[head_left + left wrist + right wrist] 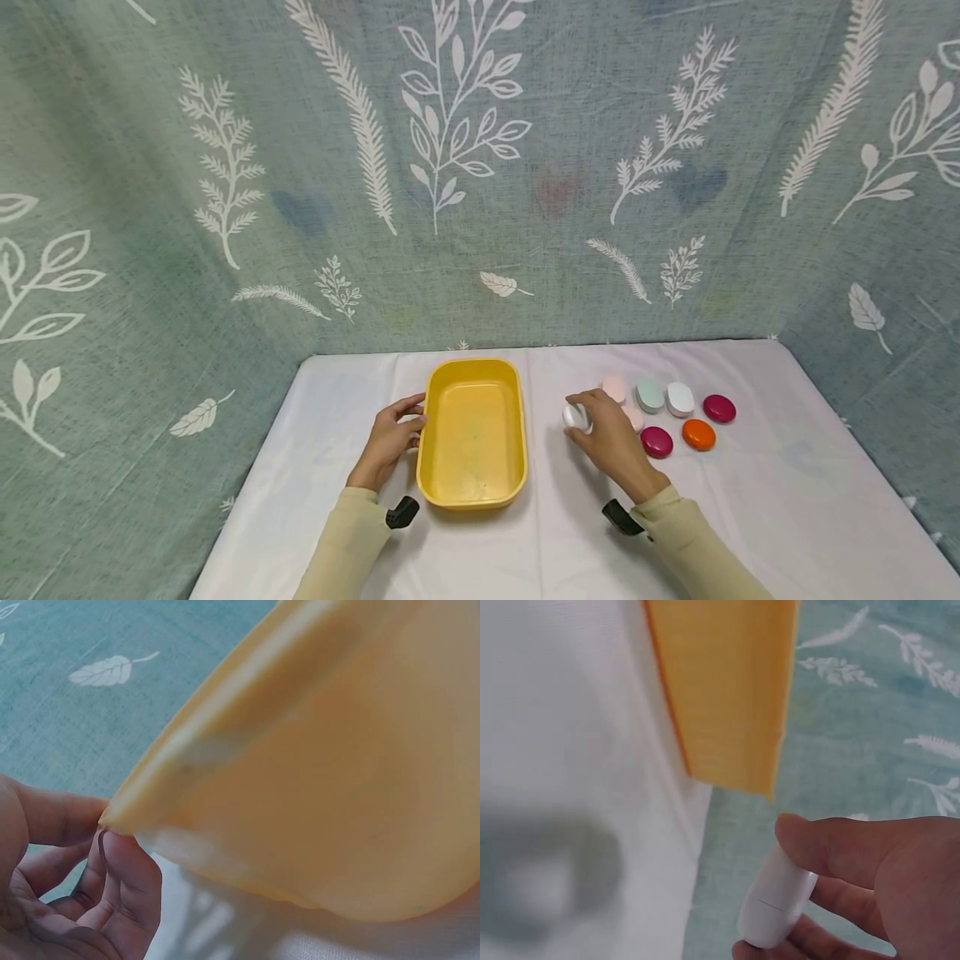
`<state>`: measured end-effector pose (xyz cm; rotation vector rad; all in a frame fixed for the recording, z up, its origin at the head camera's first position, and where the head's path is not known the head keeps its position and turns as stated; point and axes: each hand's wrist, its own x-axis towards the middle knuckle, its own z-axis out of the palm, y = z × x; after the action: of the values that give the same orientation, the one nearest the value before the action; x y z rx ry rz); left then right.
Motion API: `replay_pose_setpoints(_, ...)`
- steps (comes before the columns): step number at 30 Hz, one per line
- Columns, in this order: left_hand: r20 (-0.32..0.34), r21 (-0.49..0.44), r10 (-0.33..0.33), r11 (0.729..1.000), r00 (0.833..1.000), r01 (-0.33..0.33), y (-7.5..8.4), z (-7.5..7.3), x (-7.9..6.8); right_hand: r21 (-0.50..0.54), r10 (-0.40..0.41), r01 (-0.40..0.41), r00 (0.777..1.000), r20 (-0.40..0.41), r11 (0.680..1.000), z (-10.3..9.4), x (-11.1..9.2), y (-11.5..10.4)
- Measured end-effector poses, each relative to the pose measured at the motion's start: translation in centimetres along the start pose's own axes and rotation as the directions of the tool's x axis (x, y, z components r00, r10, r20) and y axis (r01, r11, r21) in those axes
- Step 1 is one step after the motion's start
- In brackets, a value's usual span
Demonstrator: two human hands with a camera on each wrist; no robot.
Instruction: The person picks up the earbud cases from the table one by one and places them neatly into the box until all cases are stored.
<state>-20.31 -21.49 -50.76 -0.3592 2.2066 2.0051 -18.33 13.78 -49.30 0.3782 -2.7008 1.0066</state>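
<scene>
Beside the yellow plastic tub, my left hand pinches its left rim between thumb and fingers; the left wrist view shows this grip on the rim. My right hand holds a white oval soap bar to the right of the tub, thumb on one side and fingers on the other. In the right wrist view the white soap bar shows a thin line across its side. The inside of the tub shows bare yellow plastic.
Several more oval soap bars lie right of the right hand: pale pink, mint green, white, orange and magenta. Another magenta bar lies nearer. A patterned green curtain hangs behind the white-covered table.
</scene>
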Motion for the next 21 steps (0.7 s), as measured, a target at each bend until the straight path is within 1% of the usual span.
replay_pose_setpoints(3,0.003,0.000,0.005,1.000,1.000,-0.005,0.0,0.0,0.0,0.013,-0.006,0.006,1.000,0.002,1.000,0.1,0.7,-0.7)
replay_pose_setpoints(10,-0.010,-0.013,-0.016,1.000,1.000,0.016,0.0,0.0,0.0,0.070,-0.033,0.033,0.999,0.002,0.997,0.3,2.1,-2.6)
replay_pose_setpoints(12,-0.007,-0.015,-0.013,1.000,1.000,0.013,0.1,0.0,-0.1,0.079,-0.040,0.039,0.999,0.006,0.996,0.4,2.4,-3.2)
replay_pose_setpoints(21,-0.001,-0.020,0.006,1.000,1.000,-0.006,0.0,0.1,-0.3,0.107,-0.046,0.039,0.997,0.060,0.993,1.5,3.9,-5.3)
